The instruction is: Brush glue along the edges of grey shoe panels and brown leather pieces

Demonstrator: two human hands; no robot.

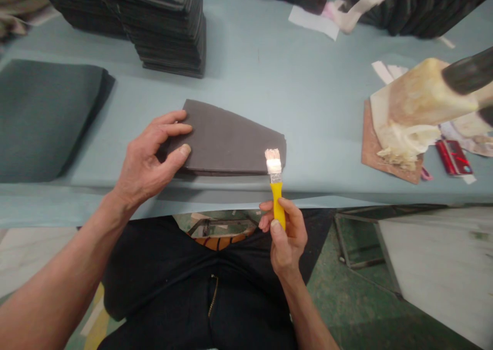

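Observation:
On the table's near edge lies a short stack of dark grey flat pieces [231, 136], wider at its left end and tapering to the right. The spread fingers and thumb of my left hand [148, 152] rest at that left end, fingertips touching the top piece. In my right hand [285, 237] is a paintbrush [277, 198] with a yellow handle, held upright between thumb and fingers. White paste coats its bristles, which are over the stack's near right corner; whether they touch it I cannot tell.
A pale blue-green cover lies over the table [246, 57]. Tall stacks of dark pieces [173, 29] stand at the back left, a dark green pile [42, 118] at left. At right, a paste-crusted container [416, 95] tilts on a brown board [368, 144] beside a red box [454, 157].

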